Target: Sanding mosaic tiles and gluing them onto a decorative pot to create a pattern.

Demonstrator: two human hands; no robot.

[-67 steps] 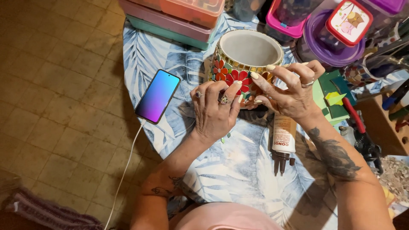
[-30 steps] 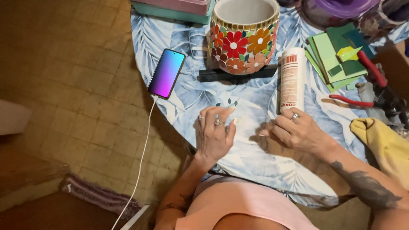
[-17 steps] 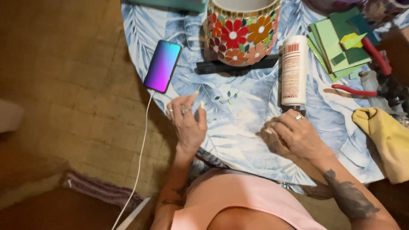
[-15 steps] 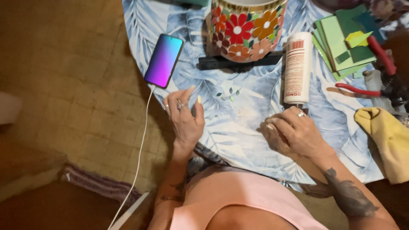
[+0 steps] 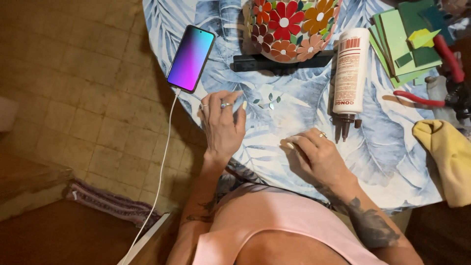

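My left hand [image 5: 222,123] lies flat on the leaf-patterned tablecloth [image 5: 304,113], fingers spread toward the smartphone [image 5: 191,58] with its lit purple screen. A few small green tile pieces [image 5: 267,102] lie just right of its fingertips. My right hand [image 5: 314,154] rests on the cloth near the table's front edge with fingers curled under; whether it holds anything is hidden. A mosaic flower pot [image 5: 289,27] stands on a black base at the back. A white glue bottle [image 5: 350,73] lies on its side, nozzle pointing toward my right hand.
A white cable [image 5: 164,152] runs from the phone down off the table's left edge. Green tile sheets [image 5: 400,44], red-handled pliers [image 5: 431,73] and a yellow cloth [image 5: 449,152] sit at the right. Tiled floor [image 5: 73,98] lies to the left.
Both hands came off the mosaic pot and dropped onto the cloth. My left hand then slid left toward the phone, uncovering the small green pieces; my right hand stayed low near the front edge.
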